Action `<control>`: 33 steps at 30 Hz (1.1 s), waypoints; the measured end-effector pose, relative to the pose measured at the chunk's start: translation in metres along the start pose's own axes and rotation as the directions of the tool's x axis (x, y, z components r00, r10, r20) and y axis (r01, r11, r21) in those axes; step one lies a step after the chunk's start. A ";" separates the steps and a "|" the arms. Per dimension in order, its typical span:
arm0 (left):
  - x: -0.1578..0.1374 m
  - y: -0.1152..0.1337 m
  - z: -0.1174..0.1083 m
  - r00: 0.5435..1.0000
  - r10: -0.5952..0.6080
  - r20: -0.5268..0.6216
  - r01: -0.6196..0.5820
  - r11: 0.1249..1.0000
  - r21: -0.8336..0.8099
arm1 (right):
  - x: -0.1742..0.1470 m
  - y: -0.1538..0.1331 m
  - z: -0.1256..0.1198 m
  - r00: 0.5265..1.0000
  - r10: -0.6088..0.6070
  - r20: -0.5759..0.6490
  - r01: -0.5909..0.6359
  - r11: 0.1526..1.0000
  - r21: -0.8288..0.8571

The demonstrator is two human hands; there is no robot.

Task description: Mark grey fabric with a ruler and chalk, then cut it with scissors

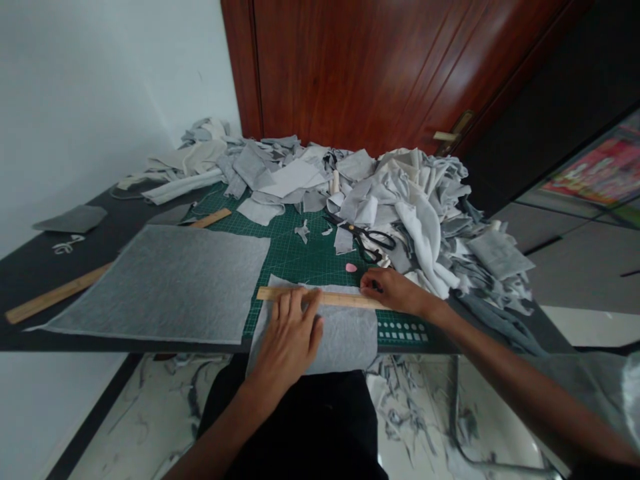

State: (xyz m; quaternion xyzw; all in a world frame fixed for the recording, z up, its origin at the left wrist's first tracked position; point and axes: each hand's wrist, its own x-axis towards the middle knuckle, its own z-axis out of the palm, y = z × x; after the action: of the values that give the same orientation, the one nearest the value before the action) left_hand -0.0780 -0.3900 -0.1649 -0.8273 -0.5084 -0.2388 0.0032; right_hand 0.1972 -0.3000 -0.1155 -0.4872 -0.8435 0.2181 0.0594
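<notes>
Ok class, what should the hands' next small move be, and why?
Perhaps press the wooden ruler near its right end with the right hand: the left hand rests on it left of its middle, the right is close to that end, and the gray cloth beneath could shift.

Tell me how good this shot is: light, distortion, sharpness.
Head view: soft, fairly even light on the green cutting mat; head view: the brown door leans, a sign of tilt or wide-lens distortion; head view: the dark panel at right loses detail; head view: slightly soft overall, markings unreadable on the ruler under the left hand.
</notes>
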 end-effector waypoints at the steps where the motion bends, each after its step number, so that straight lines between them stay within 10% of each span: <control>1: 0.000 0.000 0.000 1.000 0.004 -0.001 -0.004 1.000 -0.009 | 0.001 0.001 0.000 1.000 -0.010 0.006 0.010 1.000 0.007; 15: 0.005 -0.003 -0.011 0.998 0.023 0.066 -0.019 0.998 -0.064 | 0.010 0.006 -0.009 0.995 -0.042 0.095 0.039 0.999 0.033; 24: 0.001 -0.006 -0.010 0.996 0.013 0.093 -0.006 0.997 -0.076 | 0.025 0.045 -0.020 0.901 0.058 -0.429 -0.255 0.872 -0.418; 33: 0.001 -0.005 -0.010 0.996 0.019 0.092 -0.014 0.999 -0.048 | 0.059 0.031 -0.021 0.935 0.159 -0.318 -0.314 0.789 -0.529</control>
State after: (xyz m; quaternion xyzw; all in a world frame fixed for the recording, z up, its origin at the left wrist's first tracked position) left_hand -0.0861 -0.3893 -0.1571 -0.8415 -0.4954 -0.2121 -0.0381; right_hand 0.1981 -0.2298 -0.1163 -0.6089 -0.7863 -0.1040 -0.0087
